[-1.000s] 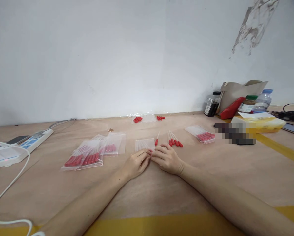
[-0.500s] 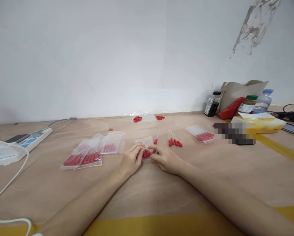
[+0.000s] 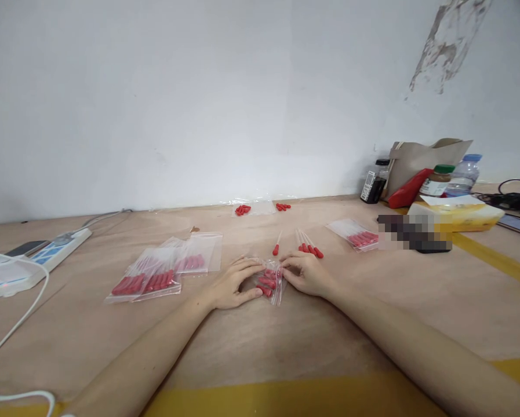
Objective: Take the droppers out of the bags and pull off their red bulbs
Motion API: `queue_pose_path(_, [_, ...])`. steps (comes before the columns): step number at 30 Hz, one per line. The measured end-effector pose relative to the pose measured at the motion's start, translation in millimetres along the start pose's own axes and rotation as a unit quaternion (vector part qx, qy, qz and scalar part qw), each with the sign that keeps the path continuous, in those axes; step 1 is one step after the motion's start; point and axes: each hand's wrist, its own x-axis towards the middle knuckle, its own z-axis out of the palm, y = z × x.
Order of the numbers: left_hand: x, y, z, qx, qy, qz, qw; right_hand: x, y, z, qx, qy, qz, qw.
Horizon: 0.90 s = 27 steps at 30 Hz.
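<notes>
A clear zip bag [image 3: 278, 291] with several red-bulbed droppers [image 3: 267, 282] inside lies on the table between my hands, its zip edge turned to the right. My left hand [image 3: 237, 284] rests at its left side, fingers stretched and thumb apart, fingertips touching the plastic. At the zip edge, my right hand [image 3: 306, 273] pinches the bag between thumb and fingers. Just beyond lie a single dropper [image 3: 276, 249] and a small group of loose droppers [image 3: 317, 252], partly behind my right hand.
Filled bags [image 3: 149, 281] overlap at the left, and another filled bag [image 3: 357, 236] lies at the right. Red bulbs [image 3: 243, 210] sit by the wall. A power strip [image 3: 46, 263] with a white cable is far left; bottles [image 3: 436, 182] and a tissue pack [image 3: 457, 214] stand right.
The bag has turned, so its zip edge now faces right instead of toward me. My left hand has spread its fingers. My right hand has shifted slightly right along with the zip edge.
</notes>
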Motion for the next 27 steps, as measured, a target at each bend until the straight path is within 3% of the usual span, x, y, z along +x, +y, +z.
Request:
queue_pose_path(5, [0,3,0.6,0.002,0.068,-0.019,0.998,2,-6,1,-0.067,0.010,0.046,0.997])
queue_pose_path(9, [0,2,2.8,0.028,0.103,-0.040,0.993,4,-10,-1,-0.005,-0.071,0.071,0.995])
queue_pose_path(12, [1,0,4.9,0.032,0.116,-0.046,0.992,4,-12,1,0.046,-0.083,0.073,0.993])
queue_pose_path(19, [1,2,5.6,0.039,0.130,-0.054,0.989,0,-15,9,0.053,-0.057,0.048,0.996])
queue_pose_path(27, [1,5,2.3,0.028,0.098,-0.050,0.993,4,-23,7,0.035,-0.065,0.056,0.996])
